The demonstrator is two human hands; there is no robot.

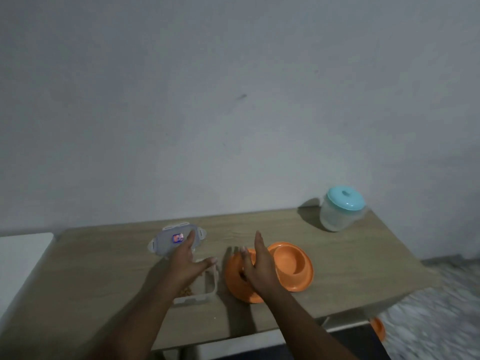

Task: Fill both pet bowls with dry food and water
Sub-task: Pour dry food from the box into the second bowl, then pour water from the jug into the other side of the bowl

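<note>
Right hand (259,268), fingers open, partly hides 1 orange bowl (233,279) on the surface (104,268); a 2nd bowl (293,266) sits just right of it. Left of it, left hand (185,263) spreads open above the kibble container (205,289). Lid (168,237) behind; jug (337,211) far right.

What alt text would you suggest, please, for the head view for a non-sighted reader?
Two open hands hover over a wooden table: the left hand above an open container of dry food, the right hand above one orange bowl, a second orange bowl beside it. A teal-lidded jug stands far right.
</note>
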